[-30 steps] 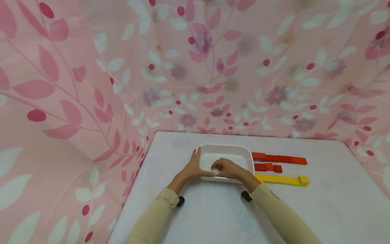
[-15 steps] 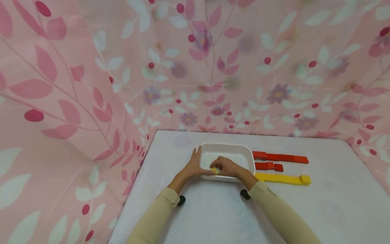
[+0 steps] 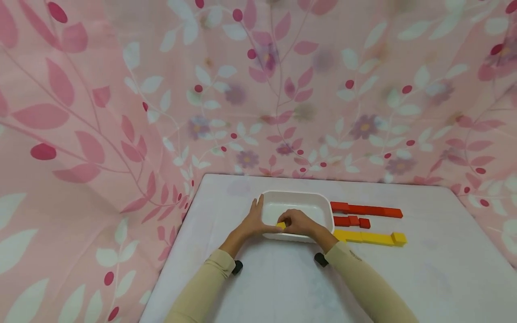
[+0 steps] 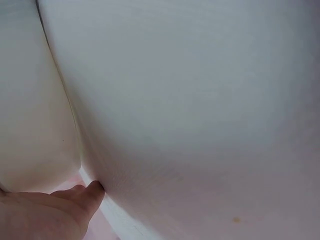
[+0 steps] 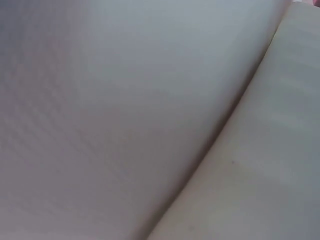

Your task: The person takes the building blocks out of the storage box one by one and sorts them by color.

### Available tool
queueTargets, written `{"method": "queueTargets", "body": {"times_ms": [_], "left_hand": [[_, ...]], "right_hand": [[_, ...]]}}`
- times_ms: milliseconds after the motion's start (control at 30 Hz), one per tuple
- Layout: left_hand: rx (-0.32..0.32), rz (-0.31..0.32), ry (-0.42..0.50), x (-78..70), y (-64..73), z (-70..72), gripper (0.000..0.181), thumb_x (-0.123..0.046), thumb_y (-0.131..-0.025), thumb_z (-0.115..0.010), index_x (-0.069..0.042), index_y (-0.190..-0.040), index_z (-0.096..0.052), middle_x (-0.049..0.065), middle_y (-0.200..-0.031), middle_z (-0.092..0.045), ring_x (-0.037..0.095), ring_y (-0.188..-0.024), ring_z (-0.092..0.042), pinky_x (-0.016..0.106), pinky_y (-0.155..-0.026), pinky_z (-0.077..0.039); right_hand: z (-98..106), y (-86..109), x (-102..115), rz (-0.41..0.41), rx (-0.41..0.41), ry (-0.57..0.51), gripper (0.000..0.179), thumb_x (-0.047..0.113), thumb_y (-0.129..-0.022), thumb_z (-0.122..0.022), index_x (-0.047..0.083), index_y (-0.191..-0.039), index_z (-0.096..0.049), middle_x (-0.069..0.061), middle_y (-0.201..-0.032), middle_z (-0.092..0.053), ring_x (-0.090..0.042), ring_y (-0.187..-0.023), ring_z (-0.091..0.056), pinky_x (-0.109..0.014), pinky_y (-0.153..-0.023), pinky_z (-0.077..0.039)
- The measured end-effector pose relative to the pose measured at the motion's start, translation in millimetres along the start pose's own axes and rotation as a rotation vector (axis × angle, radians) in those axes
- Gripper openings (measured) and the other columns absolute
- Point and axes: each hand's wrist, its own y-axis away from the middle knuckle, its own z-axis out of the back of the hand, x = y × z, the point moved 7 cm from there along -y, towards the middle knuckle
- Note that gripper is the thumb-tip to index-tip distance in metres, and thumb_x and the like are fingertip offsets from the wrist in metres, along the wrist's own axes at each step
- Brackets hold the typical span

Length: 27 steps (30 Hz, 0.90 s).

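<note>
A white rectangular tray (image 3: 299, 197) stands on the table. My left hand (image 3: 251, 224) lies at its left end, with straight fingers along the left rim and the thumb stretched over the front left corner. In the left wrist view a bit of the left hand (image 4: 60, 212) shows against the tray's outer wall (image 4: 35, 115). My right hand (image 3: 300, 223) reaches over the front rim and pinches a small yellow block (image 3: 281, 225) above the tray, close to the left thumb tip. The right wrist view shows the tray wall (image 5: 260, 165) but no fingers.
Right of the tray lie a long row of red blocks (image 3: 367, 209), a shorter red row (image 3: 342, 221) with a separate red cube (image 3: 365, 223), and a row of yellow blocks (image 3: 371, 237) with a raised block at its end. A white cloth covers the table (image 3: 282, 287).
The yellow block, mostly hidden at first, has come up into view in my right fingers and shifted slightly left. The left hand has stayed at the tray's left end.
</note>
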Motion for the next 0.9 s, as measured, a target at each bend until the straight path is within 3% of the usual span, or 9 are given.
{"method": "queueTargets", "body": {"times_ms": [400,667,767,900], "left_hand": [[-0.011,0.007,-0.008,1.5,-5.3,2.5,0.139,-0.063,-0.061,-0.086,-0.02,-0.16,0.002,0.022,-0.165,-0.002,0.039,-0.15,-0.019,0.056,-0.116,-0.032],[-0.029,-0.002,0.008,2.1,-2.7,-0.8,0.139,-0.06,-0.062,-0.087,-0.016,-0.16,0.001,0.025,-0.164,-0.005,0.041,-0.149,-0.022,0.057,-0.116,-0.032],[-0.028,-0.003,0.013,2.6,-1.8,-0.6,0.139,-0.06,-0.062,-0.087,-0.015,-0.16,0.001,0.025,-0.164,-0.005,0.041,-0.149,-0.021,0.056,-0.116,-0.032],[-0.027,0.001,0.022,3.8,-2.6,1.0,0.14,-0.06,-0.062,-0.087,-0.016,-0.16,0.002,0.018,-0.166,-0.004,0.036,-0.149,-0.023,0.054,-0.117,-0.031]], "right_hand": [[8,-6.6,-13,-0.087,-0.087,-0.023,0.024,0.014,-0.08,-0.079,0.008,-0.103,-0.074,-0.004,-0.088,-0.064,-0.016,-0.079,-0.053,-0.028,-0.071,-0.049],[18,3.3,-11,-0.12,-0.173,0.057,0.025,0.018,-0.079,-0.082,0.009,-0.101,-0.076,-0.003,-0.085,-0.058,-0.015,-0.078,-0.051,-0.026,-0.069,-0.047],[25,7.8,-7,-0.114,-0.209,0.07,0.025,0.018,-0.079,-0.083,0.01,-0.102,-0.076,-0.001,-0.085,-0.056,-0.015,-0.078,-0.05,-0.024,-0.068,-0.047],[40,17.2,2,-0.047,-0.252,0.102,0.025,0.018,-0.081,-0.082,0.009,-0.104,-0.075,-0.002,-0.085,-0.056,-0.014,-0.078,-0.05,-0.023,-0.068,-0.046]]}}
